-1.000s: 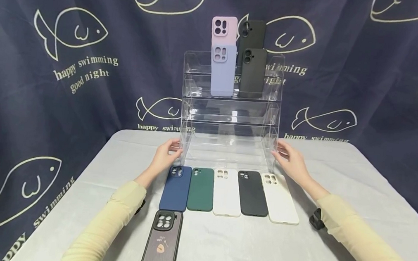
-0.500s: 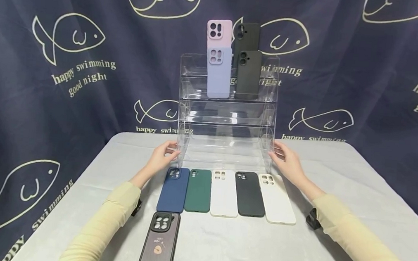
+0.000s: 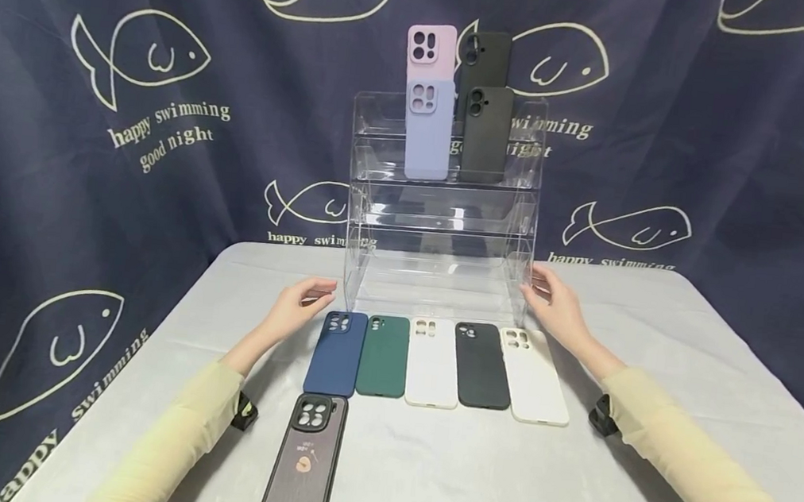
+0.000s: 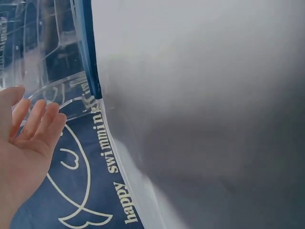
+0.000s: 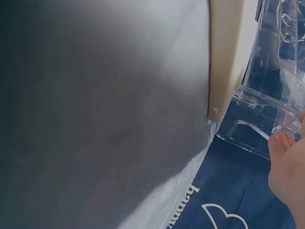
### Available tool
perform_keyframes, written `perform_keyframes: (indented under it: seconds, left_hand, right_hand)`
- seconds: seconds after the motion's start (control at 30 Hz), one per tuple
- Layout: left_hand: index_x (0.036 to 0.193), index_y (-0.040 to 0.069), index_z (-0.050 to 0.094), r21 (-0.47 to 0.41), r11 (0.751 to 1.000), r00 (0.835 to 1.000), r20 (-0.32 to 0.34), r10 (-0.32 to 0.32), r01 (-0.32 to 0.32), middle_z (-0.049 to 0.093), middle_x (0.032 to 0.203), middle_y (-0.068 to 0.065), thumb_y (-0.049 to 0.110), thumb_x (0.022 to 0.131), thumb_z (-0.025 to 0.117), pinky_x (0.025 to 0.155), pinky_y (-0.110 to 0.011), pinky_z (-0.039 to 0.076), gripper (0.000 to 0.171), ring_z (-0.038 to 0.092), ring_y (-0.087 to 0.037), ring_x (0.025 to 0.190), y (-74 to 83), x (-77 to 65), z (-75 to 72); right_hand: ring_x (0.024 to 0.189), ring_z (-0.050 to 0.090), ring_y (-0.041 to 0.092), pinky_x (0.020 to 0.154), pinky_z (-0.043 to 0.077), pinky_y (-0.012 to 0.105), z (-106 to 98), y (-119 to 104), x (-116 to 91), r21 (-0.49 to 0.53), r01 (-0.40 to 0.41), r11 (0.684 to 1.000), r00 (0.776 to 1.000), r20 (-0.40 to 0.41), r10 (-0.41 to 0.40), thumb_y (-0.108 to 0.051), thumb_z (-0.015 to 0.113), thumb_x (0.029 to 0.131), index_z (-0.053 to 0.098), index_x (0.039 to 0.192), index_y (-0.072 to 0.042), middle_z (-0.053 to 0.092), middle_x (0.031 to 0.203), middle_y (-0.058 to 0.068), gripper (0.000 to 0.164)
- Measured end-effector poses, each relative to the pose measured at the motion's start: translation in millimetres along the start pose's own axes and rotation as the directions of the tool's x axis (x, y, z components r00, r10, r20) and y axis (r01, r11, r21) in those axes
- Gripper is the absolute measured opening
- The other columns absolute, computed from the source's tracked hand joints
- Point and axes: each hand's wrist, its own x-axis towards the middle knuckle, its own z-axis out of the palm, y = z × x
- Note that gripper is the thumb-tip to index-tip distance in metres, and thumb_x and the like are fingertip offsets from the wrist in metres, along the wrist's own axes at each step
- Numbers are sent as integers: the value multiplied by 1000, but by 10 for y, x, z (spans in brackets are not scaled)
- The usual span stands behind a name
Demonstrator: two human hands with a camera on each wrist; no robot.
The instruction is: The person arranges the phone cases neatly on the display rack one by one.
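In the head view, a clear tiered display rack (image 3: 436, 274) stands at the table's far side. My left hand (image 3: 291, 309) is beside the rack's left side with a small gap, fingers relaxed and holding nothing. On the other side, my right hand (image 3: 561, 306) has its fingertips right at the rack's right panel, fingers loosely bent. The upper tiers hold a pink phone case (image 3: 445, 47), a light blue phone case (image 3: 428, 148) and two black phone cases, the front one (image 3: 486, 148) overlapping the back one (image 3: 494, 60).
Before the rack lie a blue case (image 3: 333, 361), a green case (image 3: 383, 365), a white case (image 3: 432, 373), a black case (image 3: 483, 374) and a cream case (image 3: 537, 386). Nearer lies a dark-framed case (image 3: 303, 478). A navy curtain (image 3: 235, 189) hangs behind the table.
My left hand has come away from the rack's left side, moving left and slightly toward me. The right hand stays at the right panel. The head view shifts slightly.
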Motion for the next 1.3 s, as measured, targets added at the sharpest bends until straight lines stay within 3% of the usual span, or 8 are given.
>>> perform_keyframes:
  seconds: [0.13, 0.4, 0.6, 0.83, 0.97, 1.3]
  left_hand:
    - [119, -4, 58, -6, 1000, 1000, 4, 3, -3, 64, 115, -22, 11, 92, 59, 95, -41, 52, 31, 62, -34, 106, 65, -138, -42]
    - [122, -6, 55, 60, 998, 999, 52, -2, -2, 65, 110, -24, 5, 92, 57, 86, -41, 56, 32, 63, -37, 99, 465, -505, -103]
    - [120, -2, 57, 119, 992, 993, 113, 21, -35, 69, 102, -14, 7, 90, 60, 82, -32, 57, 31, 66, -25, 92, 372, -655, -98]
    - [115, -2, 61, 75, 994, 979, 192, 60, -76, 69, 102, -15, 14, 88, 65, 81, -28, 57, 31, 65, -12, 87, 337, -806, -138]
    - [111, -3, 63, 100, 990, 967, 241, 76, -103, 69, 98, -12, 16, 87, 66, 77, -24, 57, 30, 63, -6, 82, 335, -888, -150]
    - [108, 2, 65, 142, 985, 931, 363, 40, -98, 68, 89, -2, 22, 88, 66, 72, -22, 57, 28, 63, -8, 80, 382, -1003, -184]
  right_hand:
    - [114, 53, 44, 98, 46, 47, -47, 9, -27, -32, -25, 999, 1000, 5, 25, -9, 58, 92, 44, 130, 10, 53, 125, 31, 45]
    - [111, 55, 45, 96, 46, 44, -73, 18, -103, -24, -4, 1000, 1000, 0, 4, -7, 59, 91, 45, 128, 11, 54, 123, 32, 44]
    - [109, 56, 45, 94, 46, 41, -106, -9, -118, -19, 16, 1000, 1000, -13, -16, -5, 60, 90, 46, 126, 12, 55, 120, 33, 42]
    - [110, 55, 46, 95, 46, 42, -99, -3, -50, -5, 18, 1000, 1000, -10, -18, -7, 59, 91, 46, 127, 12, 54, 121, 34, 43]
    - [111, 55, 45, 94, 46, 42, -45, 17, -7, -1, 9, 1000, 1000, -2, -9, -7, 60, 91, 46, 127, 12, 54, 121, 34, 44]
    - [110, 56, 45, 95, 47, 43, -11, 50, 22, 14, 4, 1000, 1000, 5, -4, -5, 60, 90, 47, 126, 13, 56, 119, 35, 43]
